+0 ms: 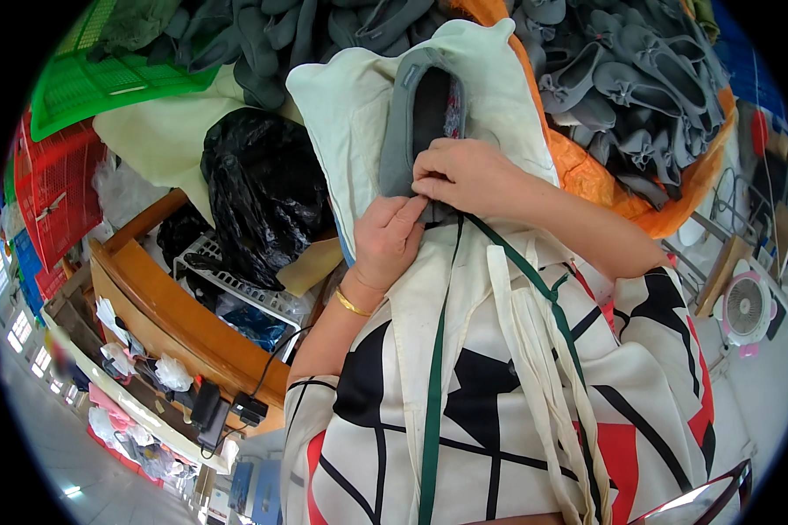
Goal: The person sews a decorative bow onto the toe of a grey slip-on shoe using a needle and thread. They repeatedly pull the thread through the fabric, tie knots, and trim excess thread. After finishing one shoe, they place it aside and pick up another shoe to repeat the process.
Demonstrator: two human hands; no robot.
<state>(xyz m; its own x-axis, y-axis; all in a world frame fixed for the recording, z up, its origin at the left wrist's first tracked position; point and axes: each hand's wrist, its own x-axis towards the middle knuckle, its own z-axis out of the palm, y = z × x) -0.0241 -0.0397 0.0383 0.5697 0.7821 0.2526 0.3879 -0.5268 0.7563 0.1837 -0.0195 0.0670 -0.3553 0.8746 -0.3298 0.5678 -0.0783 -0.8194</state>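
A grey slip-on shoe (397, 131) lies on a white cloth-covered pad (346, 105) in front of me, its opening up and its length pointing away. Patterned lining shows along its inner right side. At the shoe's near end, my left hand (389, 238) is closed, its thumb and fingers pressed together on the edge. My right hand (466, 178) meets it there from the right, fingers curled in a pinch at the same end. The hands nearly touch and cover that part of the shoe. Whether a small item is between the fingertips cannot be seen.
Many grey shoes fill an orange sack (591, 179) at the right, and others pile up at the far side. A green basket (114, 79), a black plastic bag (258, 188) and a wooden drawer table (184, 306) stand left. A small fan (747, 304) is at the right.
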